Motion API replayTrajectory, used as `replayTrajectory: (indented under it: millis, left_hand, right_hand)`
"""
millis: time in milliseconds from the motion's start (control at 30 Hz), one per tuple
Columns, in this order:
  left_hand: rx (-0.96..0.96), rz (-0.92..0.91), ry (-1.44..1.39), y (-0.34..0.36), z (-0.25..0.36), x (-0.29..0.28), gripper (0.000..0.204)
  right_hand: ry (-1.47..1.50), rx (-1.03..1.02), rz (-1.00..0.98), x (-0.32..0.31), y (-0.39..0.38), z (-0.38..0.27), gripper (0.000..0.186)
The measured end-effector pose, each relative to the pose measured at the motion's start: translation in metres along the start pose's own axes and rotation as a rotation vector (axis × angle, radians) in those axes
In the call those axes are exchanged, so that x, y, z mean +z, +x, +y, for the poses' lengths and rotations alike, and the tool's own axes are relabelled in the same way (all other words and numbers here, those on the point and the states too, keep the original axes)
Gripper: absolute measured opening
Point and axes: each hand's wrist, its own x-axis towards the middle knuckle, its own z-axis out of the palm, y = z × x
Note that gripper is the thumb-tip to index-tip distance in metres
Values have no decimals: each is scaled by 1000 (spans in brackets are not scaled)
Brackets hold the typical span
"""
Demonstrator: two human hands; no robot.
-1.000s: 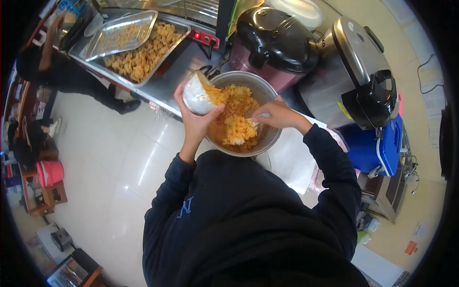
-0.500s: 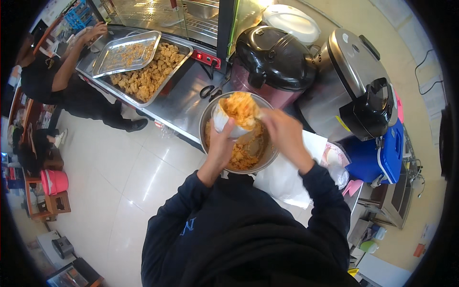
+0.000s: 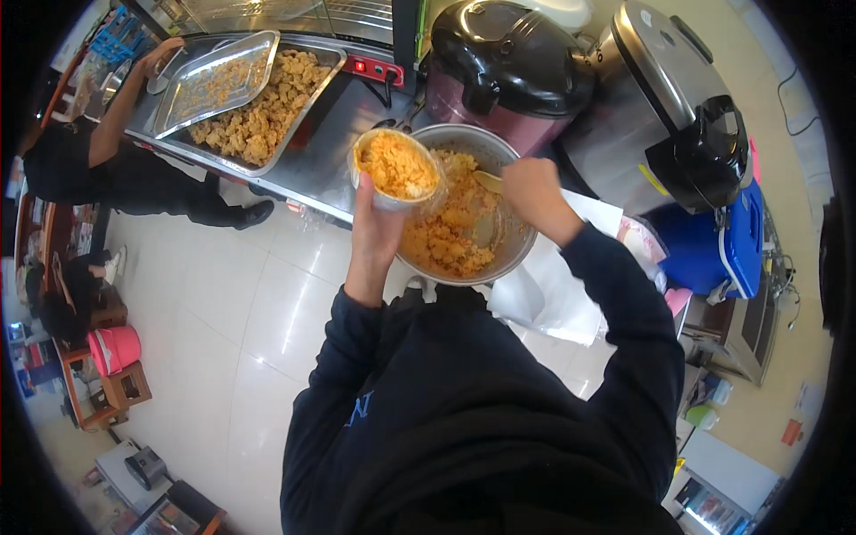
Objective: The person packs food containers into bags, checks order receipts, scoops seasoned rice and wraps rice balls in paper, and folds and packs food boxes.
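My left hand is wrapped around a white cup heaped with orange fried rice. Clear plastic film shows at the cup's edge. The cup is held tilted over the left rim of a round metal pot, which has more orange rice spread along its left side and bottom. My right hand grips a pale yellow spoon at the pot's right side, with the spoon's head inside the pot. My fingers hide most of its handle.
A tray of fried chicken pieces, with a smaller metal tray across it, lies at the left. Two rice cookers, one black and pink, one steel, stand behind the pot. White paper lies right. Another person stands far left.
The cup has moved left, from above the pot's middle to its left rim. My right hand has drawn away from the cup's top and lowered the spoon into the pot.
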Motion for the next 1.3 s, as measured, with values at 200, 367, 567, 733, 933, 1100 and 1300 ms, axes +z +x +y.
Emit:
replayTrajectory:
  millis: [200, 367, 567, 733, 933, 1100, 1300]
  left_hand:
    - [137, -6, 62, -1, -9, -13, 61]
    - [77, 9, 28, 4, -3, -3, 62]
    - [116, -48, 157, 10, -3, -10, 62]
    - [109, -13, 169, 11, -8, -10, 61]
    - [55, -25, 67, 3, -13, 6, 56]
    - [11, -44, 96, 6, -33, 23, 51]
    - [-50, 129, 216, 11, -43, 34, 53]
  right_hand:
    - [256, -146, -224, 4, 4, -27, 23]
    - [560, -84, -301, 11, 0, -36, 27]
    - [810, 25, -446, -3, -1, -6, 26]
    - [984, 121, -375, -11, -16, 28, 29]
    - [988, 197, -102, -42, -36, 57, 28]
    - [614, 173, 310, -39, -44, 3, 36]
    - [286, 117, 302, -45, -74, -69, 55]
